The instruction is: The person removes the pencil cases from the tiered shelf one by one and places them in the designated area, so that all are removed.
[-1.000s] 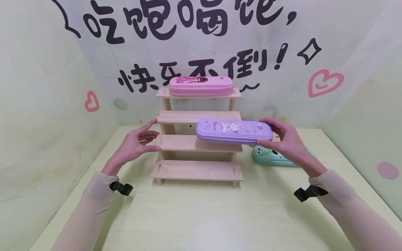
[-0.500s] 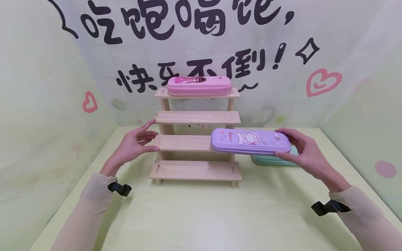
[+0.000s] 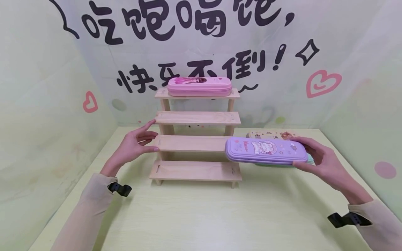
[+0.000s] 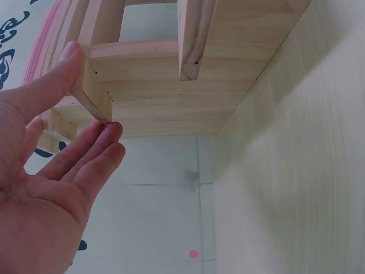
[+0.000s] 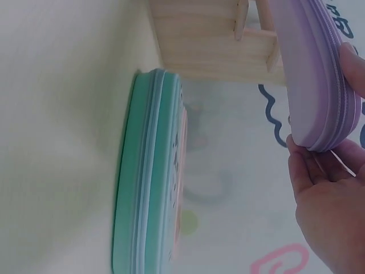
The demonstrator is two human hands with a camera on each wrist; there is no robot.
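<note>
In the head view my right hand (image 3: 328,170) grips the right end of a purple pencil case (image 3: 267,150) printed with a cartoon bunny, thumb at the front edge and fingers behind. The case is held up just right of a four-tier wooden display rack (image 3: 194,143) and overlaps its shelf ends. My left hand (image 3: 133,143) is at the rack's left side. The left wrist view shows its thumb (image 4: 68,60) and fingers at opposite edges of a shelf board's end (image 4: 91,85). A pink pencil case (image 3: 201,87) lies on the top shelf.
Behind the purple case, a beige patterned case (image 3: 270,134) and a green pencil case (image 5: 154,171) lie on the table (image 3: 194,216), partly hidden in the head view. Printed fabric walls (image 3: 361,104) enclose the table at the back and sides.
My right hand has carried the purple case rightward and lower, away from the front of the rack and over toward the green case. My left hand stays at the rack's left side.
</note>
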